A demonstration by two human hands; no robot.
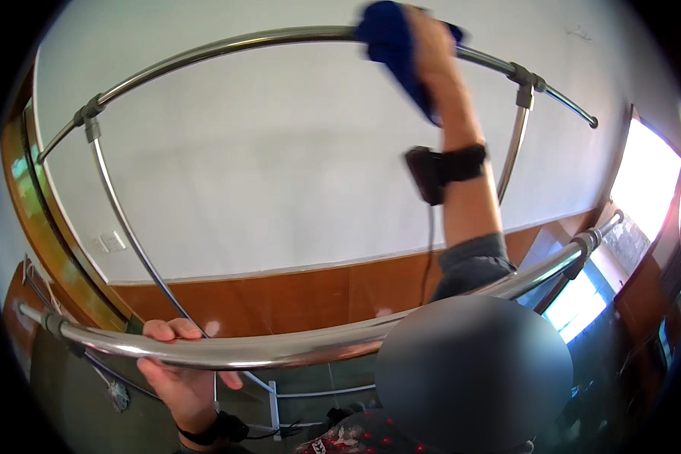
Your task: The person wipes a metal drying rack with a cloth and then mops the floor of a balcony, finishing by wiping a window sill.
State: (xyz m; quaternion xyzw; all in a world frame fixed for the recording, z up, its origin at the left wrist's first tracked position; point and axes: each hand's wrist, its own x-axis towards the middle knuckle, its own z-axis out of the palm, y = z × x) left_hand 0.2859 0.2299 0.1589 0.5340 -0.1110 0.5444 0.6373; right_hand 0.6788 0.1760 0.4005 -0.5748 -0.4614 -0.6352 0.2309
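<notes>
A metal clothes rack has a far rail (227, 47) across the top of the view and a near rail (280, 352) across the lower part. My right hand (430, 45) reaches up to the far rail and is closed around a dark blue cloth (390, 38), which lies over the tube and hangs down beside my wrist. My left hand (185, 390) grips the near rail toward its left end, fingers above and thumb below. Each wrist wears a black strap with a small device. A blurred round patch hides part of the near rail's right side.
Upright tubes (116, 189) join the rack's rails through grey connectors (91, 107). Behind stands a white wall (280, 174) with brown wooden panelling (303, 299) below. A white switch plate (112, 241) is at left; a bright window (643, 178) is at right. A cable hangs from my right wrist.
</notes>
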